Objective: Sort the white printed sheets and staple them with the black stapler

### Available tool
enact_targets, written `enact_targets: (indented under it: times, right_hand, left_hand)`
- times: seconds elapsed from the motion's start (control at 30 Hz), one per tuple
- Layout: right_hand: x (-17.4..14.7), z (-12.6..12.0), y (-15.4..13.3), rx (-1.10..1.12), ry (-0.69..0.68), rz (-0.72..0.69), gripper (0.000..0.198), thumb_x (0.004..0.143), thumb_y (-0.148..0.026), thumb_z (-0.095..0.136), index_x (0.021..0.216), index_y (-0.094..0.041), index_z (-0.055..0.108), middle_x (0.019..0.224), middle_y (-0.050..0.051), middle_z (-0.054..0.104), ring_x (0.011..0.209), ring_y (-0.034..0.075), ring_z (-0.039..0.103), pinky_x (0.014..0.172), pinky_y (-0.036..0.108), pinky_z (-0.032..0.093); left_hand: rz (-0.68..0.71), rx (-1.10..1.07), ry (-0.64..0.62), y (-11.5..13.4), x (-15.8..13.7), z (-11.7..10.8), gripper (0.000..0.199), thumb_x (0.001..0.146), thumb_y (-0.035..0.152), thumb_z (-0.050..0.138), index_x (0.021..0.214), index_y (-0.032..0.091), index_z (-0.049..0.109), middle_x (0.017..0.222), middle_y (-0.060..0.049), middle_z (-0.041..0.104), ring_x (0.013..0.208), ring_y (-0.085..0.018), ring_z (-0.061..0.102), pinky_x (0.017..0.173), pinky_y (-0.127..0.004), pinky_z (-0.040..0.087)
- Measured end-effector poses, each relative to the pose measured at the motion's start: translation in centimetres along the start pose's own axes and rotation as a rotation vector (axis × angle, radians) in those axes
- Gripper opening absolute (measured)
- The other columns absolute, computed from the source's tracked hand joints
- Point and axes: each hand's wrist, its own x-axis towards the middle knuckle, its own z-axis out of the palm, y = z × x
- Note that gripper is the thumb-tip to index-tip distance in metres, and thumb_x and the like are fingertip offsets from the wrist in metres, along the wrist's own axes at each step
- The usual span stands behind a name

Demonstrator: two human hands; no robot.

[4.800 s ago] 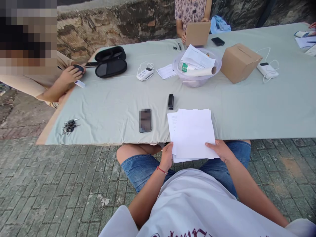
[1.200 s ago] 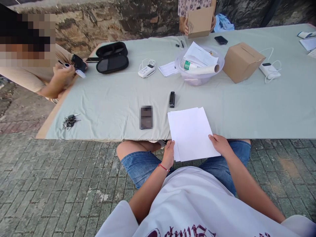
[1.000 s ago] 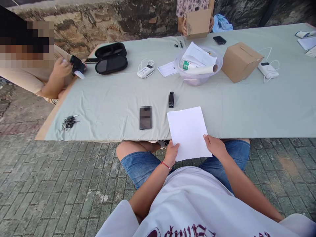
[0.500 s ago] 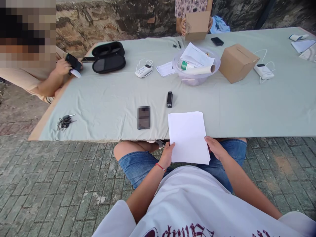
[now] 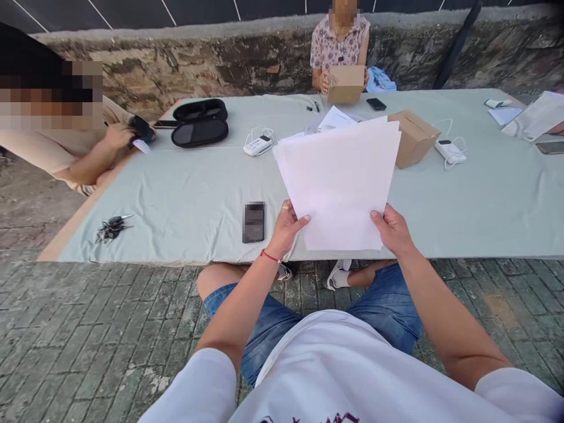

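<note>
White sheets of paper (image 5: pixel 339 182), a thin stack, are lifted clear of the table (image 5: pixel 484 205) above its near edge. My left hand (image 5: pixel 285 230) pinches the lower left corner, my right hand (image 5: pixel 392 230) the lower right, thumbs on the face. Judged light, limp and prone to fanning or creasing; the top edge is unsupported. Best held at both lower corners with even pressure, as here.

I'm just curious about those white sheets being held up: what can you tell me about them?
The stack of white paper looks blank on the side shown, several thin sheets with edges slightly fanned at the top. It is lifted off the table, tilted up toward the camera. The left hand pinches its lower left edge and the right hand its lower right corner. It hides what lies behind.
</note>
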Motion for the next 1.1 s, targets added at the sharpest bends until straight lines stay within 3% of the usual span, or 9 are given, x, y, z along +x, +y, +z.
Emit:
enact_targets:
  times: [0.17, 0.33, 0.43, 0.53, 0.63, 0.77, 0.87, 0.97, 1.1]
  right_hand:
    - [3.4, -0.6, -0.8, 0.038, -0.083, -0.135, 0.039, 0.088, -0.050, 0.058, 0.115, -0.023, 0.063, 0.108, 0.004, 0.068, 0.105, 0.023, 0.061, 0.095, 0.041, 0.048]
    - [5.4, -0.1, 1.4, 0.049, -0.245, -0.015, 0.048, 0.073, -0.044, 0.072, 0.116, -0.025, 0.063, 0.110, 0.005, 0.069, 0.104, 0.023, 0.062, 0.095, 0.041, 0.048]
    - [6.4, 0.4, 2.0, 0.046, -0.321, 0.062, 0.034, 0.077, -0.044, 0.064, 0.104, -0.025, 0.071, 0.106, 0.004, 0.070, 0.098, 0.023, 0.065, 0.091, 0.039, 0.050]
    - [7.0, 0.2, 1.2, 0.009, -0.367, 0.013, 0.028, 0.073, -0.043, 0.070, 0.093, -0.024, 0.075, 0.106, 0.004, 0.071, 0.100, 0.025, 0.065, 0.091, 0.039, 0.051]
    - [7.0, -0.5, 0.5, 0.028, -0.300, -0.009, 0.037, 0.072, -0.043, 0.074, 0.104, -0.025, 0.073, 0.114, 0.005, 0.070, 0.108, 0.027, 0.063, 0.096, 0.042, 0.050]
    - [6.8, -0.6, 1.7, 0.078, -0.291, 0.052, 0.060, 0.066, -0.043, 0.081, 0.121, -0.024, 0.065, 0.125, 0.007, 0.066, 0.118, 0.028, 0.059, 0.102, 0.047, 0.047]
    - [6.6, -0.3, 2.9, 0.090, -0.294, 0.128, 0.060, 0.069, -0.047, 0.079, 0.121, -0.023, 0.065, 0.126, 0.008, 0.066, 0.117, 0.028, 0.060, 0.104, 0.050, 0.045]
    - [6.0, -0.5, 2.8, 0.118, -0.272, 0.136, 0.055, 0.073, -0.050, 0.076, 0.120, -0.023, 0.066, 0.124, 0.007, 0.067, 0.116, 0.028, 0.061, 0.104, 0.049, 0.045]
    - [3.3, -0.7, 2.3, 0.139, -0.237, 0.164, 0.053, 0.078, -0.053, 0.070, 0.121, -0.024, 0.064, 0.125, 0.006, 0.067, 0.115, 0.028, 0.061, 0.100, 0.047, 0.048]
  left_hand:
    - [0.068, 0.068, -0.129, 2.9, 5.4, -0.2, 0.064, 0.064, 0.032, 0.084, 0.121, 0.018, 0.057, 0.111, -0.010, 0.068, 0.111, -0.025, 0.061, 0.099, -0.039, 0.045]
    - [-0.059, 0.149, -0.272, 0.1, 6.7, -1.9, 0.086, 0.061, 0.032, 0.084, 0.136, 0.025, 0.044, 0.110, -0.007, 0.067, 0.097, -0.019, 0.065, 0.088, -0.035, 0.050]
    - [-0.152, 0.253, -0.348, -0.9, 6.9, -2.2, 0.061, 0.066, 0.040, 0.079, 0.119, 0.018, 0.060, 0.101, -0.010, 0.069, 0.089, -0.021, 0.066, 0.084, -0.036, 0.051]
    - [-0.091, 0.440, -0.402, 0.3, 6.7, -1.7, 0.039, 0.069, 0.042, 0.076, 0.095, 0.014, 0.070, 0.101, -0.012, 0.070, 0.094, -0.025, 0.065, 0.087, -0.038, 0.051]
    - [-0.015, 0.513, -0.346, 1.7, 6.2, -1.2, 0.049, 0.067, 0.039, 0.080, 0.108, 0.016, 0.068, 0.116, -0.013, 0.067, 0.108, -0.027, 0.062, 0.094, -0.040, 0.050]
    - [-0.112, 0.477, -0.358, 0.0, 5.6, -1.3, 0.065, 0.063, 0.041, 0.082, 0.118, 0.013, 0.062, 0.125, -0.016, 0.064, 0.115, -0.030, 0.059, 0.097, -0.045, 0.049]
    - [-0.190, 0.455, -0.276, -1.7, 5.4, -1.1, 0.057, 0.072, 0.050, 0.074, 0.112, 0.010, 0.064, 0.120, -0.017, 0.066, 0.115, -0.031, 0.059, 0.098, -0.047, 0.048]
    - [-0.231, 0.377, -0.243, -1.7, 5.0, -0.4, 0.054, 0.078, 0.054, 0.066, 0.112, 0.012, 0.065, 0.115, -0.015, 0.069, 0.117, -0.031, 0.058, 0.100, -0.046, 0.047]
    - [-0.245, 0.089, -0.103, -1.4, 2.6, 0.5, 0.057, 0.077, 0.045, 0.073, 0.124, 0.016, 0.060, 0.123, -0.012, 0.067, 0.122, -0.028, 0.056, 0.106, -0.043, 0.044]
